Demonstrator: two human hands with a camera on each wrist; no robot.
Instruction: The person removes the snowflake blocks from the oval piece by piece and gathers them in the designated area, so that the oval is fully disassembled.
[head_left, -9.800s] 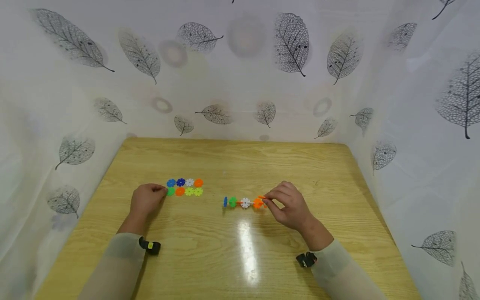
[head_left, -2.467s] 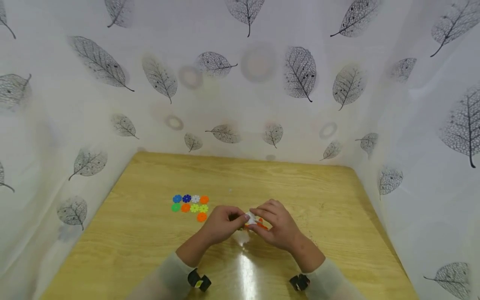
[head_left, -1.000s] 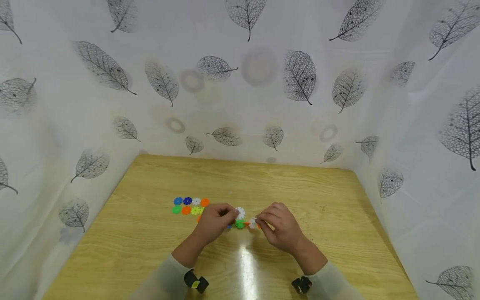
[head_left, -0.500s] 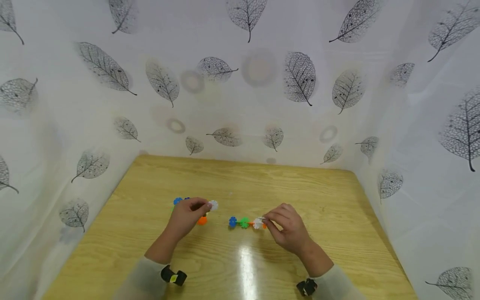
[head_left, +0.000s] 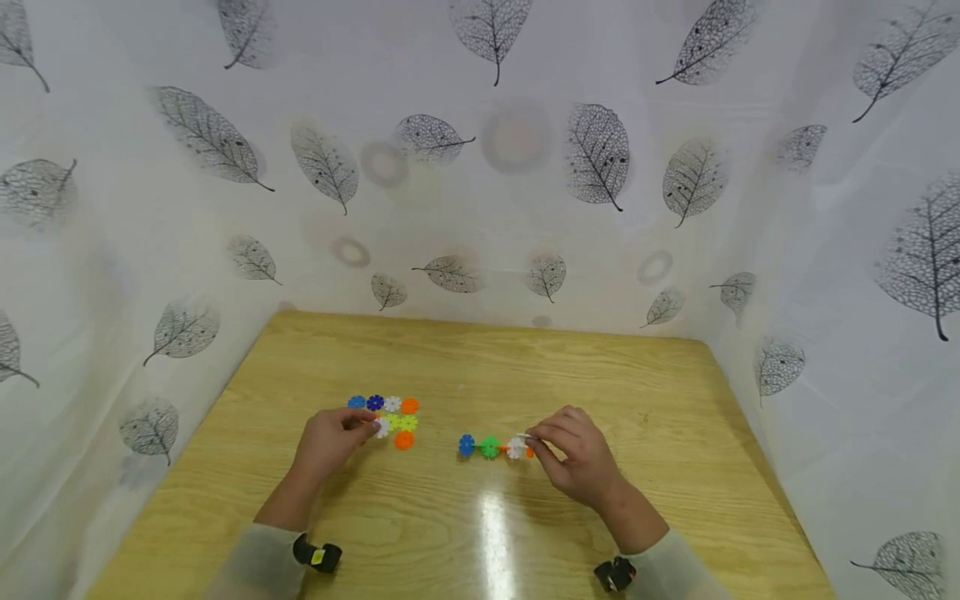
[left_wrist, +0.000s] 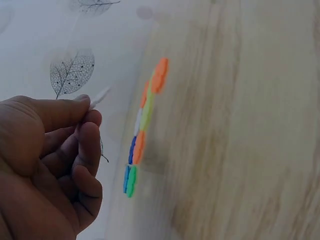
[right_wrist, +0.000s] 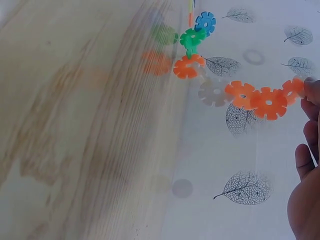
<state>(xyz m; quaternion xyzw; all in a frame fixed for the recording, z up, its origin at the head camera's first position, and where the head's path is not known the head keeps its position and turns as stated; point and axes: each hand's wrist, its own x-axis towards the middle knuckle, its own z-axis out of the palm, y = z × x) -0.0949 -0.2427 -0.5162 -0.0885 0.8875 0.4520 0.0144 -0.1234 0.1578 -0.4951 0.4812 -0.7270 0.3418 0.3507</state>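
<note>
In the head view my left hand pinches a white snowflake disc between thumb and forefinger, over the loose discs. The left wrist view shows that white disc edge-on at my fingertips, raised off the table. My right hand pinches the right end of a chain of interlocked discs. Blue, green, orange and white discs show along the chain. In the right wrist view, several linked orange discs run up to my right fingertips, and the chain hangs in a curve.
Loose flat discs lie in two short rows at left: blue, dark blue, white, orange and yellow. A single orange disc sits just below them. A leaf-printed curtain surrounds the wooden table.
Both hands were together at the chain. My left hand has since drawn away leftward with the white disc, back over the loose discs. My right hand shifted slightly right, still holding the chain.
</note>
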